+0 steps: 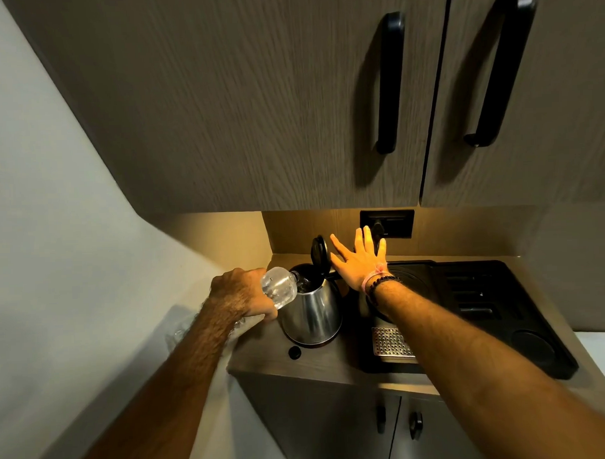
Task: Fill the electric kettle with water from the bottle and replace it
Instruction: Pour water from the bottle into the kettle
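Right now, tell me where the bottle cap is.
The bottle cap lies on the counter, just in front of the kettle, near the counter's front-left corner.

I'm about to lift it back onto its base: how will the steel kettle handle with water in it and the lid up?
The kettle will likely feel heavier than its size suggests, since the bottle in the left hand is tipped into its mouth. Its polished steel wall looks slippery. With the lid standing open, tilting could spill water.

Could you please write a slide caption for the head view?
Left hand tips bottle into open kettle; right hand hovers open beside its lid.
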Available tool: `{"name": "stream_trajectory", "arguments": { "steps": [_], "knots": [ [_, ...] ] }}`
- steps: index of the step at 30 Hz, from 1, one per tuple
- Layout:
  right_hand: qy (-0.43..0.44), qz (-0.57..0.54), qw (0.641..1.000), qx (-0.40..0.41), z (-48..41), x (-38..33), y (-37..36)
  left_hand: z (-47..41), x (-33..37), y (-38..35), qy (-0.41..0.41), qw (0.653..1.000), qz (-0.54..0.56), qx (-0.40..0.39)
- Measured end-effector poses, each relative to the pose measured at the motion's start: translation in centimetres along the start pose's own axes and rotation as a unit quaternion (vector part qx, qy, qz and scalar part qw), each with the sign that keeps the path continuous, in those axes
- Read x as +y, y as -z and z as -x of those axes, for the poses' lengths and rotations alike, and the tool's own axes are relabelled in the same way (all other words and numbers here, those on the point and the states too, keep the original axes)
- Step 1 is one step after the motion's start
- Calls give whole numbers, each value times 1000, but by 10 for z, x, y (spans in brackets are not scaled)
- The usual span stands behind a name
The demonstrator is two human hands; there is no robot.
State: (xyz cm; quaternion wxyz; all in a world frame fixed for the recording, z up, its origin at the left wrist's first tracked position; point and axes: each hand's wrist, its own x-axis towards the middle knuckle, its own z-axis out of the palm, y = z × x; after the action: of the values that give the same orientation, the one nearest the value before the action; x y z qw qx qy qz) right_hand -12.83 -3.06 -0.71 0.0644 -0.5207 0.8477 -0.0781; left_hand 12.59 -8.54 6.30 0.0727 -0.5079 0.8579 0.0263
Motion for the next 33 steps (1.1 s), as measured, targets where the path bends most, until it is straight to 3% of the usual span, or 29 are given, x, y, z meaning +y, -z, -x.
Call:
{"name": "stream_trajectory", "arguments": {
  "steps": [16, 22, 33],
  "knots": [
    [-2, 2, 1000, -4, -2, 0, -2, 1, -8, -14, 5, 1000, 10, 15],
    [-2, 5, 1000, -15, -2, 1, -1, 2, -14, -40, 32, 994, 91, 55],
    [-7, 21, 999, -26, -3, 1, 0, -1, -15, -90, 109, 910, 352, 190]
  ]
}}
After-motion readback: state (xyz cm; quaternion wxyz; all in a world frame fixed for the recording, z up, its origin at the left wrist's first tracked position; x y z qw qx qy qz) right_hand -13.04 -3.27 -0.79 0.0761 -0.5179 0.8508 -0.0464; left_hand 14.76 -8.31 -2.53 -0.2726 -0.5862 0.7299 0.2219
